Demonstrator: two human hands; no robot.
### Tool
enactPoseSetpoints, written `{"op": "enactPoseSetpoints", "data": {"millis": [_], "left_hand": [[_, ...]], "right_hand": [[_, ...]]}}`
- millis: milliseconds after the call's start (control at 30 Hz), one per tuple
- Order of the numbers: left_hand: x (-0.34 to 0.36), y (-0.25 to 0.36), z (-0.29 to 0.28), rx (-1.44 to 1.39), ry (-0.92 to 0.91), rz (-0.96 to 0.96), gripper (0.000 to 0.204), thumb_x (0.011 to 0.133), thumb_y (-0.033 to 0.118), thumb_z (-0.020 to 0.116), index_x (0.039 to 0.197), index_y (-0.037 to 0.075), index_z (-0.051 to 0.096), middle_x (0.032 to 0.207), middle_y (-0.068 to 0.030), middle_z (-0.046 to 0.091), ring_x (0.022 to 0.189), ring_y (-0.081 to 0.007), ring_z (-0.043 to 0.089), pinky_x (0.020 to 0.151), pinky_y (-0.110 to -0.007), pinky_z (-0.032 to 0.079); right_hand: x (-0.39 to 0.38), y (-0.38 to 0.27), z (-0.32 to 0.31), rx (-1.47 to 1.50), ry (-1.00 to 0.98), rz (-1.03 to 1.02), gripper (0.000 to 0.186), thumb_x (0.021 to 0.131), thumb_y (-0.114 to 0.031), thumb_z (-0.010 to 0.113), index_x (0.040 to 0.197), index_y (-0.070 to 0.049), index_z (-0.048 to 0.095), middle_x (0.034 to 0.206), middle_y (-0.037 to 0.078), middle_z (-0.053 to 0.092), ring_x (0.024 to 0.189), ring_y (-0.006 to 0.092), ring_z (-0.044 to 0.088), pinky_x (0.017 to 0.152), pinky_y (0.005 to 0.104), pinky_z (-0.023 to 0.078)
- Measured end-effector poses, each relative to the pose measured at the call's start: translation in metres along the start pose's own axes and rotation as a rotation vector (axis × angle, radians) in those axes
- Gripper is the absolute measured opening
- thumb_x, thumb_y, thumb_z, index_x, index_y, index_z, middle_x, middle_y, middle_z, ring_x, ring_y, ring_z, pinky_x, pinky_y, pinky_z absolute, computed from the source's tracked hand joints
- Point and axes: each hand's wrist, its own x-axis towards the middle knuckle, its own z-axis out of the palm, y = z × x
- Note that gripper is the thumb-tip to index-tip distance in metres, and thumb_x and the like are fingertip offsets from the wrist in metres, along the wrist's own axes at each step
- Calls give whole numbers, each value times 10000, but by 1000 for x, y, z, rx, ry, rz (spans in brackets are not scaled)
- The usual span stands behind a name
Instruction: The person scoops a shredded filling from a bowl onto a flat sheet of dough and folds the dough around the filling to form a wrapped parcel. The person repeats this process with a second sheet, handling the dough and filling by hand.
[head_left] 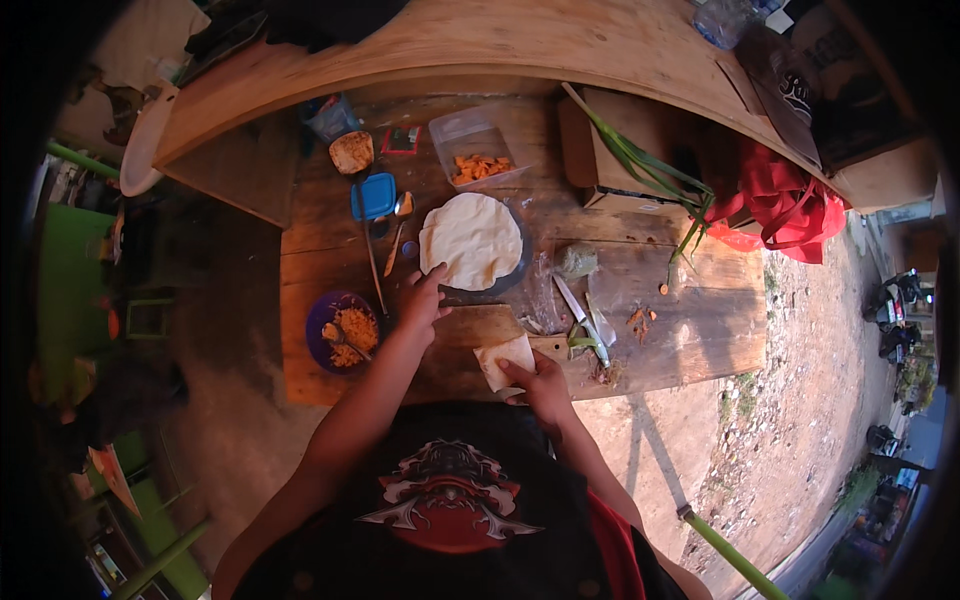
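Note:
A stack of thin round pale pastry sheets lies on a dark round plate in the middle of the wooden table. My left hand reaches to the stack's near left edge, its fingers apart and the fingertips at the sheets. In my right hand a folded piece of pale pastry sheet is pinched between thumb and fingers, above the near edge of a wooden cutting board. At the left stands a purple bowl of shredded orange filling with a spoon in it.
A knife lies right of the board, beside plastic wrap and scraps. Behind are a clear container with orange pieces, a blue-lidded box and a spoon. Long green leaves lean over a cardboard box; a red bag hangs right.

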Motion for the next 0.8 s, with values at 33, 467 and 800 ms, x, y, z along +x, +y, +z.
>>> {"op": "enactPoseSetpoints", "data": {"millis": [33, 467, 800], "left_hand": [[10, 2, 0, 6, -58, -30, 511, 908, 434, 836, 1213, 65, 659, 1041, -44, 651, 816, -191, 655, 713, -353, 583], [40, -18, 32, -20, 228, 418, 197, 955, 124, 765, 1077, -30, 760, 1013, -113, 798, 891, -169, 734, 796, -334, 552], [41, 10, 29, 89, 58, 538, 268, 891, 152, 803, 1077, -31, 745, 1000, -143, 791, 920, -218, 746, 819, -362, 559]], "right_hand": [[-3, 3, 1, -14, 30, 5, 402, 987, -295, 780, 1274, -31, 683, 1074, 72, 760, 886, 159, 735, 635, 283, 596], [-23, 31, 36, 112, 223, -73, 371, 1001, -267, 755, 1288, -43, 681, 1075, 67, 761, 894, 157, 735, 635, 281, 579], [-22, 33, 21, 186, 373, -126, 383, 988, -256, 761, 1286, -27, 687, 1098, 93, 762, 922, 188, 749, 634, 302, 592]]}}
